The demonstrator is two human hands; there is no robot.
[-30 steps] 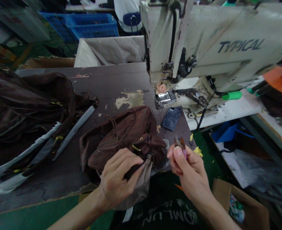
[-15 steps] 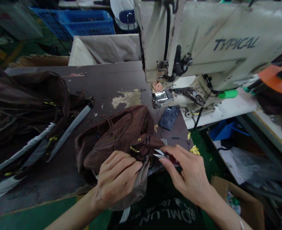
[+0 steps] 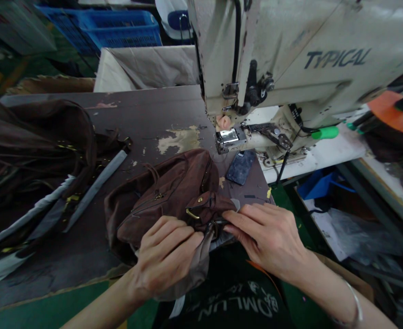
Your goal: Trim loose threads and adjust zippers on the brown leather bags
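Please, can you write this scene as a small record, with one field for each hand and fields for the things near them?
Left hand: grips the grey-beige fabric at the bag's edge
Right hand: on the brown suede bag, beside its brass buckle
Nearby: smartphone on the worn dark table
Machine: TYPICAL sewing machine, beyond the bag

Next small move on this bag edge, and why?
Probably draw the beige lining flat against the brown suede bag edge: the left hand pinches the lining, the right hand rests at the bag's top, and the lining hangs loose and creased.
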